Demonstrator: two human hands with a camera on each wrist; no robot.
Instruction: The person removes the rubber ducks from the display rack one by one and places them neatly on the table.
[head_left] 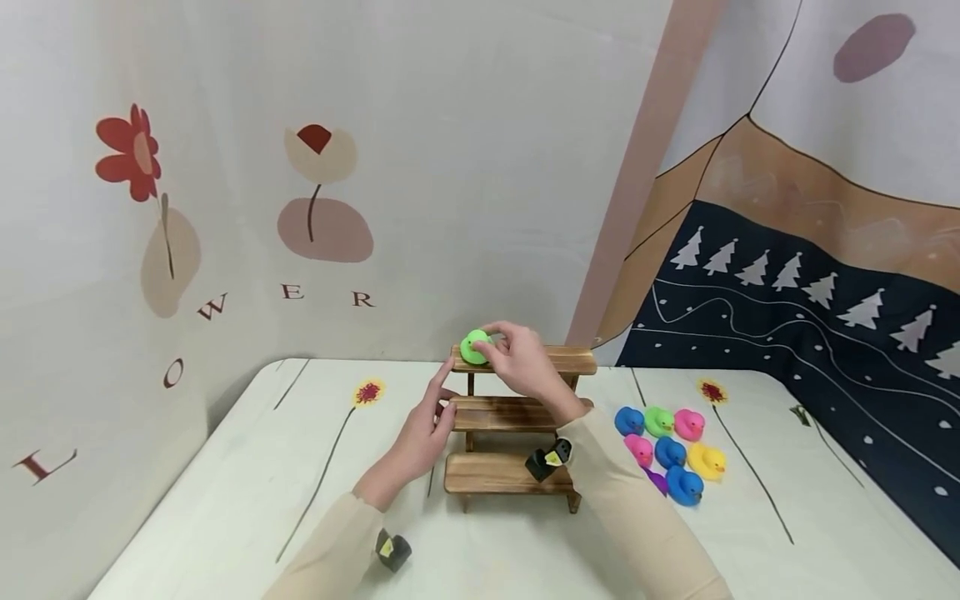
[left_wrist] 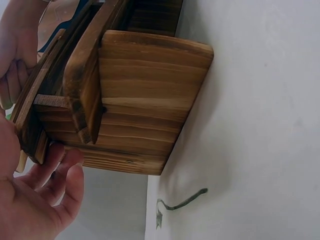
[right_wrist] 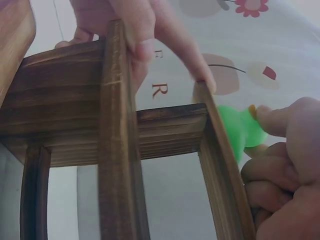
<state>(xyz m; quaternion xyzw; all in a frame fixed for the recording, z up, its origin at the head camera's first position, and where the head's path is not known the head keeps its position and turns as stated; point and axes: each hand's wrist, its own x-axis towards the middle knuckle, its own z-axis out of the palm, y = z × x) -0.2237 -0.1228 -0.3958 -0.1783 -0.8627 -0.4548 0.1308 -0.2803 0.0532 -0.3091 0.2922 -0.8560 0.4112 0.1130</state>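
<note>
A three-tier wooden stand point(head_left: 495, 473) stands upright at the middle of the table. On its top tier, at the left end, sits a green rubber duck point(head_left: 474, 347), which my right hand point(head_left: 521, 360) pinches between thumb and fingers. The right wrist view also shows the duck point(right_wrist: 237, 130) with fingertips at its orange beak. My left hand point(head_left: 422, 433) is at the stand's left side, its straight index finger touching the end of the top tier and the thumb by the middle tier. Loosely bent fingers point(left_wrist: 72, 187) of that hand show beside the wood in the left wrist view.
Right of the stand lies a cluster of rubber ducks, among them a yellow duck point(head_left: 707, 461), a pink duck point(head_left: 688, 425) and a blue duck point(head_left: 685, 485). A purple duck point(head_left: 657, 481) is partly hidden by my right sleeve. Printed curtains point(head_left: 480, 167) hang behind the white table point(head_left: 247, 467).
</note>
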